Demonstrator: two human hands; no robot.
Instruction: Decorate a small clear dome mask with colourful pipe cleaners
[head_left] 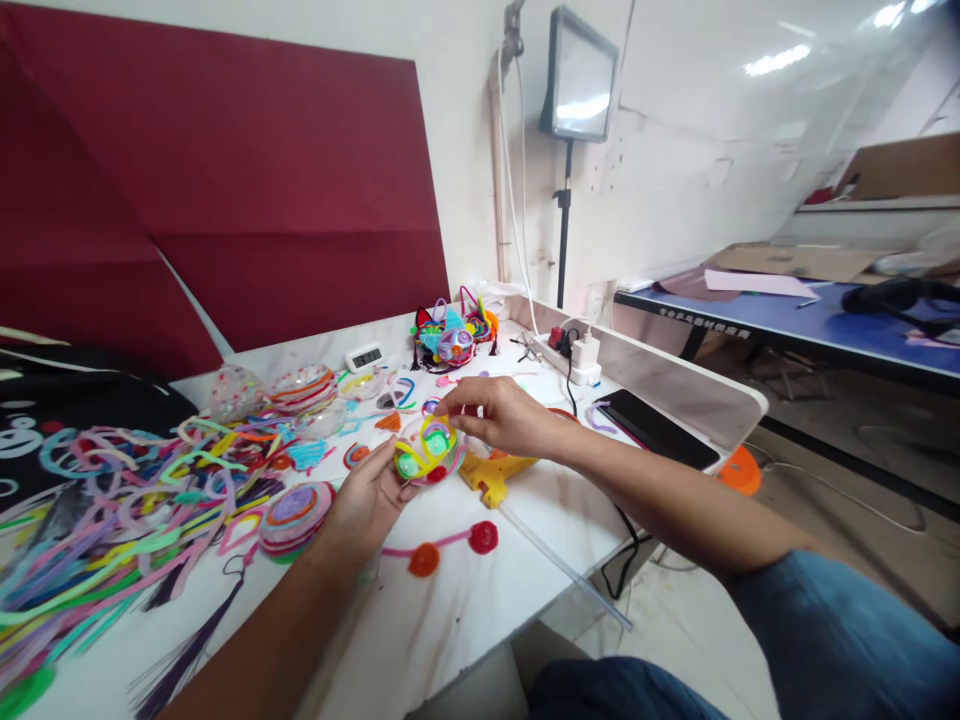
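Note:
My left hand (367,505) is closed round the lower left edge of a round pipe-cleaner craft piece (427,452). Yellow loops and green discs, like a pair of eyes, cover its face. Over its upper right side my right hand (495,415) has its fingers pinched together; what they hold, if anything, is too small to make out. Beneath the right wrist lies a yellow hot glue gun (489,478), partly hidden, with a clear glue stick (562,565) reaching toward the table's front edge. A pink pipe cleaner with red and orange coiled ends (484,537) lies in front of the piece.
Pipe cleaners (150,500) are heaped at left beside stacked coiled discs (296,520). Finished colourful pieces (454,335) and a small digital clock (364,358) stand at the back. A power strip (574,362) and a phone (656,428) lie at right, near the raised table edge.

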